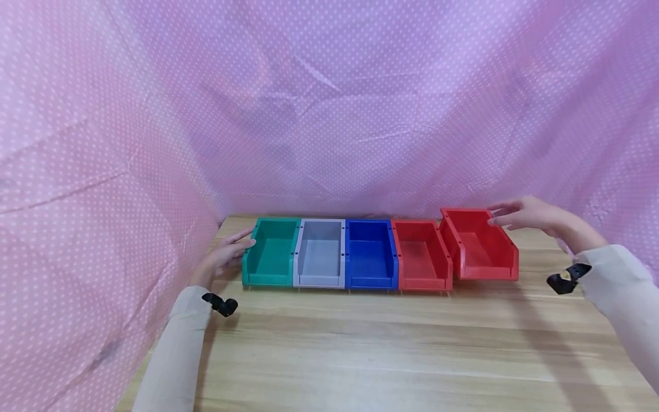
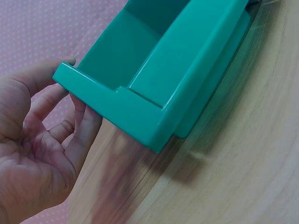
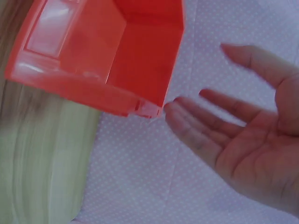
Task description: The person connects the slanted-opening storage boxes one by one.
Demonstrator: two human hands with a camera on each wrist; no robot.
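My left hand (image 1: 225, 256) is at the left side of a green storage bin (image 1: 273, 277). In the left wrist view its thumb lies over the bin's rim and bent fingers (image 2: 86, 130) meet the outer wall, pinching the edge. On the far right, my right hand (image 1: 532, 217) hovers beside the outer red bin (image 1: 481, 273), fingers spread and loosely extended. The right wrist view shows its fingertips (image 3: 175, 114) close to that bin's corner; whether they touch it I cannot tell. That bin sits higher than its neighbour, its left edge against the inner red bin (image 1: 422, 283).
Between the green and red bins stand a grey bin (image 1: 319, 280) and a blue bin (image 1: 372, 281), side by side. The row rests on a wooden table (image 1: 360, 349). Pink dotted cloth (image 1: 329, 143) hangs behind and at both sides.
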